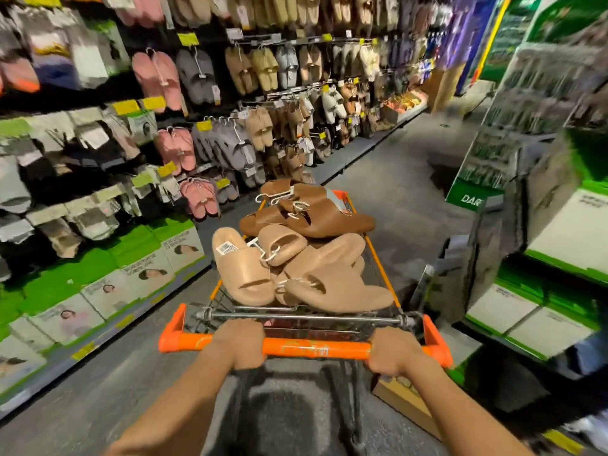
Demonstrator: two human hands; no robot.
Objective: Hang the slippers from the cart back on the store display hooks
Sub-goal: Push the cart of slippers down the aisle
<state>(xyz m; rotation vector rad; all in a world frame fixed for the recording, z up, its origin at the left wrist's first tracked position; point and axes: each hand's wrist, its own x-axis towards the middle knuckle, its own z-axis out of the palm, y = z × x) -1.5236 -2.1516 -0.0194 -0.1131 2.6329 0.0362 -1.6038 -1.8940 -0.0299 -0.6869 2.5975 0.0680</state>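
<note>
A wire shopping cart with an orange handle (316, 348) stands in the aisle in front of me. Piled in it are several tan slide slippers (243, 268) near me and darker brown slippers (324, 213) farther away, each pair on a white plastic hanger. My left hand (241, 345) grips the handle's left part. My right hand (396, 352) grips its right part. The display wall (263, 74) on the left carries rows of pink, grey, beige and brown slippers hanging on hooks with yellow price tags.
Green and white boxes (98, 291) fill the low shelf at the left. A green shelving unit (559, 258) with boxes stands close on the right. The grey aisle floor (394, 179) runs ahead past the cart. A flat cardboard piece (404, 399) lies beside the cart's right wheel.
</note>
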